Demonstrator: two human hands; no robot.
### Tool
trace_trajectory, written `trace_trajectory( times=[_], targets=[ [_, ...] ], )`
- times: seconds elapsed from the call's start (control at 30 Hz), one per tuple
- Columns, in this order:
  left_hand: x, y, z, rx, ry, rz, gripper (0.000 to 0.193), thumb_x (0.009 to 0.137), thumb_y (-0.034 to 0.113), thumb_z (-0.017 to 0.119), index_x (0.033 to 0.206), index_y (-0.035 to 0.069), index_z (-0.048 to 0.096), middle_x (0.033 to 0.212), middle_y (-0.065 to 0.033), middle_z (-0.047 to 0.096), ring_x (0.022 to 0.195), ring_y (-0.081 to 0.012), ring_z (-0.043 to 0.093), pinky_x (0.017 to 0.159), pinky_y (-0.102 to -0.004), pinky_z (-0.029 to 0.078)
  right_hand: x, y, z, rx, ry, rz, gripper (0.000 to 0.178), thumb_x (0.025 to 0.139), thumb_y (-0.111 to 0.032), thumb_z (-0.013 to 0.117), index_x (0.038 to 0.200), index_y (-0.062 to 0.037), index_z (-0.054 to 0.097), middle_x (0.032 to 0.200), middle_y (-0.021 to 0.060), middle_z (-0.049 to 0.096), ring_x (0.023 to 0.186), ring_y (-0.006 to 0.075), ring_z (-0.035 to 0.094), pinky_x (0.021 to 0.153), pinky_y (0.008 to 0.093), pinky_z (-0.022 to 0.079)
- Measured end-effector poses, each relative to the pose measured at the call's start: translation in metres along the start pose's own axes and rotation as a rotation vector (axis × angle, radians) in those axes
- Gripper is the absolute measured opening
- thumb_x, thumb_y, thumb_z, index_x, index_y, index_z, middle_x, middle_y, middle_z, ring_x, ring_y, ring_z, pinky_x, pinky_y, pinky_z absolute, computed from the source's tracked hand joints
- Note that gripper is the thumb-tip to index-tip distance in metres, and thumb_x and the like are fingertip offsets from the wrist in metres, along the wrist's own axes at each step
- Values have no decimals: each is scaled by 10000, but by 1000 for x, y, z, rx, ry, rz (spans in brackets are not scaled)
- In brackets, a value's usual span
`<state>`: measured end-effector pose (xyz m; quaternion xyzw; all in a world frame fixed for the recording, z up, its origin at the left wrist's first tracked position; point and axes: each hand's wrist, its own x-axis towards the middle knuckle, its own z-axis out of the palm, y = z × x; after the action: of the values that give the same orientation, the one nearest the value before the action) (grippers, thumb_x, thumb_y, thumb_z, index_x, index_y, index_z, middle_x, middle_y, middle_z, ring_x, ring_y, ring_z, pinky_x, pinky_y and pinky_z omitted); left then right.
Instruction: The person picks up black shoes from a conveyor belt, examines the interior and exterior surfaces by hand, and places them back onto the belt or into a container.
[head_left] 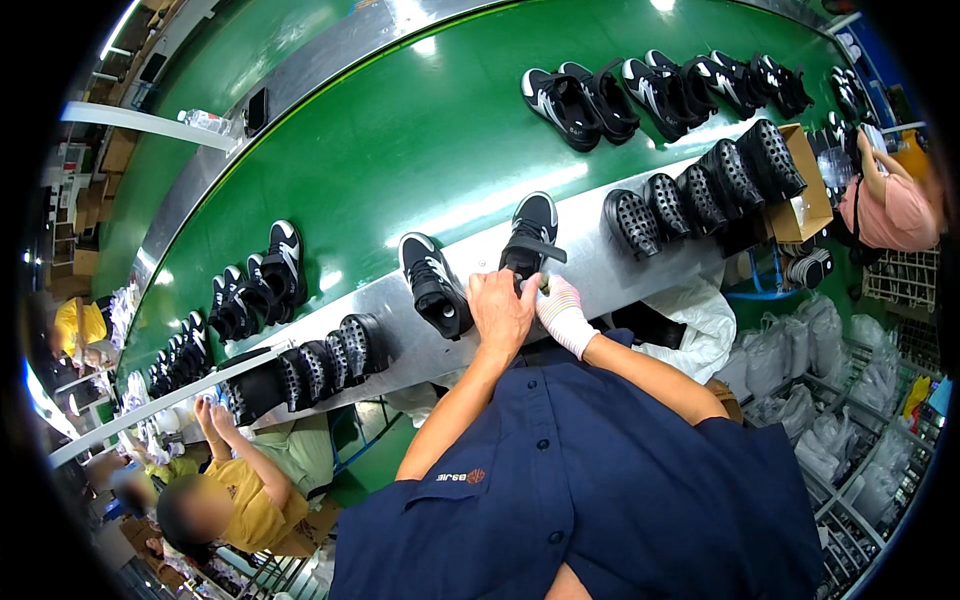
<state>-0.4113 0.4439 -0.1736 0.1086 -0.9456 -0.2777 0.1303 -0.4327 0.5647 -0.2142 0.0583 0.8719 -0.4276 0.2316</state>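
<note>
A black sneaker (536, 212) with a white-trimmed toe stands on the metal ledge before me, toe pointing away. Its black strap (538, 248) sticks out loose to the right. My bare left hand (500, 305) is closed on the left side of its heel end. In a white glove with bare fingertips, my right hand (566, 315) pinches at the heel opening from the right. The fingers hide the sneaker's back part and what lies between them. Just left of my left hand, a matching sneaker (436, 285) stands untouched.
Black perforated shoe-shaped pieces (635, 222) line the ledge right and left. More sneakers (655, 95) stand on the green surface (400, 130). A white plastic bag (700, 320) lies right of me. Co-workers sit at left (250, 500) and right (895, 210); a metal rack (850, 490) holds bagged items.
</note>
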Motion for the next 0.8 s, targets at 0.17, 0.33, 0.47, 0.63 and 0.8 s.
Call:
trace_trajectory(
  times=[0.17, 0.33, 0.47, 0.63, 0.8],
  targets=[
    [2, -10, 19, 1, -84, -123, 245, 880, 256, 739, 820, 19, 728, 855, -136, 695, 926, -354, 580, 854, -482, 434, -1, -3, 0, 22, -26, 8, 415, 928, -379, 715, 977, 25, 631, 946, 294, 697, 923, 489, 665, 789, 503, 532],
    [7, -4, 11, -30, -170, -112, 277, 860, 281, 754, 824, 7, 749, 884, -146, 715, 924, -361, 580, 864, -485, 435, 3, 3, -1, 56, -29, -14, 402, 938, -372, 704, 979, 22, 633, 930, 277, 705, 876, 473, 666, 774, 486, 536],
    [12, -7, 12, -73, -129, -108, 285, 871, 298, 759, 864, 15, 782, 828, -155, 714, 844, -326, 605, 782, -450, 470, 12, 13, -8, 260, -198, 52, 359, 944, -334, 707, 1042, 9, 668, 904, 177, 730, 757, 298, 693, 696, 411, 551],
    [16, -7, -1, -583, -195, -667, 300, 901, 286, 789, 827, -4, 782, 671, -33, 648, 626, -110, 527, 609, -276, 419, 10, -31, -64, 650, -18, 199, 270, 946, -282, 726, 1039, -29, 711, 817, 27, 675, 642, 97, 598, 551, 273, 492],
    [7, -8, 3, -787, -232, -906, 280, 909, 245, 796, 807, -14, 774, 714, -7, 668, 662, -95, 539, 618, -264, 413, 37, -88, -69, 528, -235, 223, 266, 940, -319, 729, 947, -56, 688, 727, -10, 594, 569, 81, 497, 484, 268, 404]
  ],
)
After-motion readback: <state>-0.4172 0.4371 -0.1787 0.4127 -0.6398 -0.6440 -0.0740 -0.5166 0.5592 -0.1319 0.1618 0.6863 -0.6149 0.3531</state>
